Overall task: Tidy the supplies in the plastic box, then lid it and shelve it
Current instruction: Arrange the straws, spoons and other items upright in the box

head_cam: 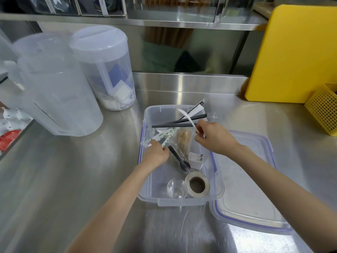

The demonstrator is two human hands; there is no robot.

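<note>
Both hands are at work over the plastic box (218, 187), which stands open on the steel tabletop (73, 170) straight in front of the person. Left hand (156, 152) is closed around a bundle of paper-wrapped straws (165, 136) at the box's left wall; right hand (212, 136) pinches the near end of a white plastic utensil (186, 116), blurred, above the far right part of the box. The black straws (179, 122) lie crosswise near the far wall, their long axis running left to right and rising over the right rim, so they will not let a lid sit flat. They lie just beyond the right hand, which is the nearer one, and turning them lengthwise along the box looks like the move that matters. A black fork (179, 159), a packet of toothpicks (184, 140), a roll of tape (197, 184) and a clear cup (176, 189) lie lower in the box. The lid (251, 194) rests flat on the tabletop, just beside the box on the right, within easy reach of the right hand.
</note>
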